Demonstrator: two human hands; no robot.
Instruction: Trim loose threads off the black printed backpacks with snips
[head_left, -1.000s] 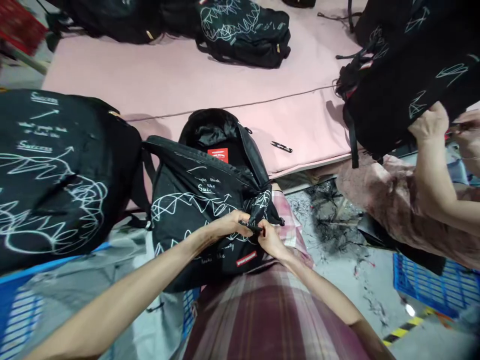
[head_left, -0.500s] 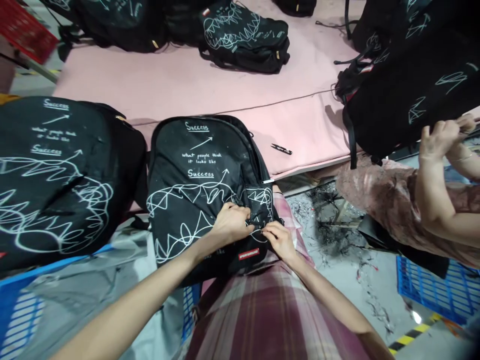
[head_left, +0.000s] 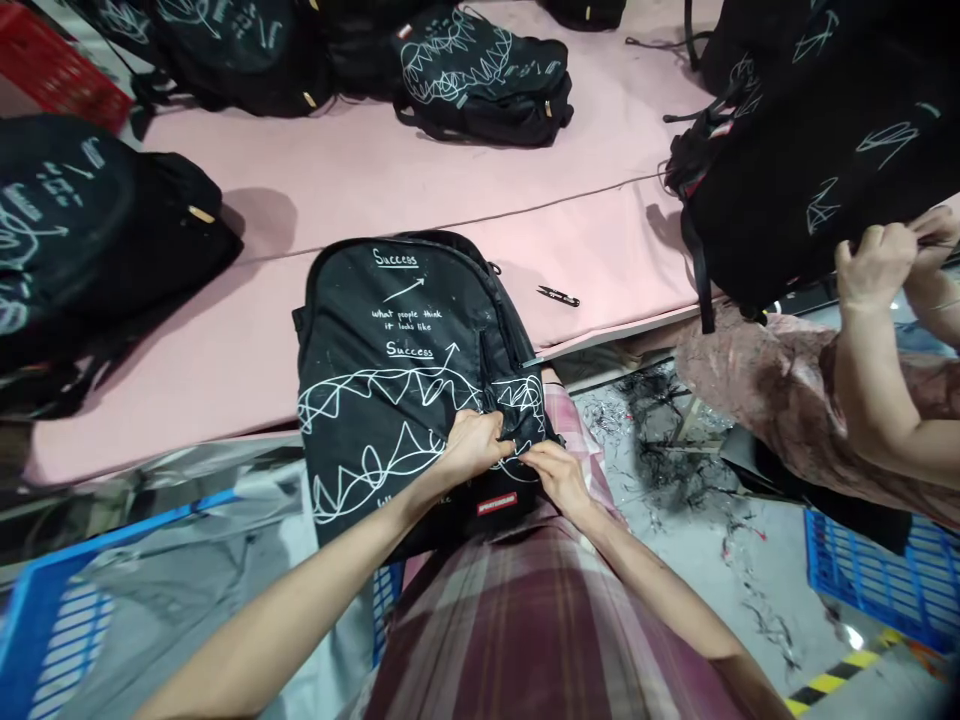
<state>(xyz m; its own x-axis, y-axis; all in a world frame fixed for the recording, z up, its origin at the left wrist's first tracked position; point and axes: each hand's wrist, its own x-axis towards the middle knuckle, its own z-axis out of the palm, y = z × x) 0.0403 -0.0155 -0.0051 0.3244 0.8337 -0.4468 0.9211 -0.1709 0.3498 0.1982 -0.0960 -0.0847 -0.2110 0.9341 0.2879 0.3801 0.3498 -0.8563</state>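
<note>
A black backpack (head_left: 390, 370) with white scribble print and the word "Success" lies flat, half on the pink table (head_left: 360, 180), half on my lap. My left hand (head_left: 472, 447) is closed, pinching fabric near the side pocket at the bag's lower right. My right hand (head_left: 553, 476) is closed too, its fingertips pinching at the same spot, touching the left hand. What the fingers grip is too small to name, perhaps a zipper pull or a thread. A red label sits just below my hands.
A small thread snipper (head_left: 557, 295) lies on the pink table right of the backpack. More black backpacks (head_left: 480, 70) lie at the back and far left (head_left: 82, 230). A co-worker's hands (head_left: 877, 265) hold another backpack at the right. Blue crates (head_left: 885, 570) and thread scraps are on the floor.
The backpack's open flap was shut and now lies flat, front up. The big backpack on the left has shifted away to the far left. My hands stay pinched at the lower right.
</note>
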